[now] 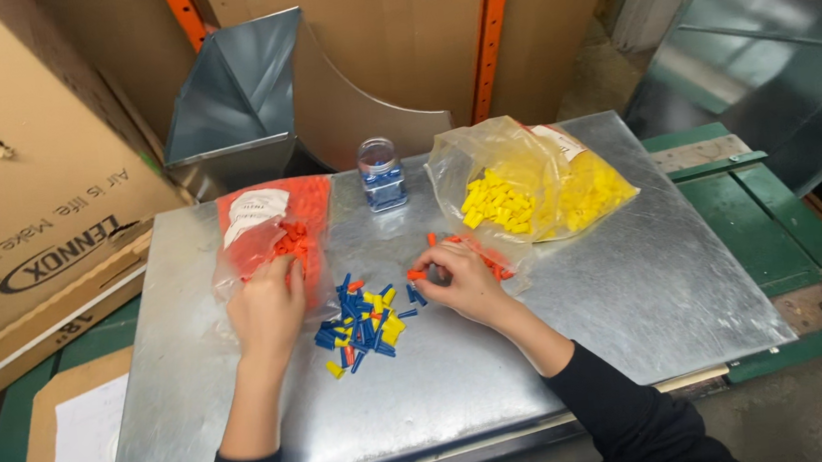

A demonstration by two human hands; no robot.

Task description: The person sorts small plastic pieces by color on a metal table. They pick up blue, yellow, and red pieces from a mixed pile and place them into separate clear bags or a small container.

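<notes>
A mixed pile of blue, yellow and orange wire connectors (364,324) lies in the middle of a sheet-metal worktop (628,290). My left hand (266,310) rests at the mouth of a clear bag of orange connectors (275,229), its fingers curled against the orange pieces. Just right of the pile, my right hand (461,278) pinches an orange connector (417,275) at its fingertips. A clear bag of yellow connectors (528,190) lies open beyond the right hand, with a few orange pieces at its edge.
A small clear jar of blue connectors (381,174) stands at the back between the bags. Sheet-metal duct pieces (247,96) and cardboard boxes (13,169) stand behind the worktop. A clipboard with paper (81,454) lies at the left, and a green bench (761,217) extends right.
</notes>
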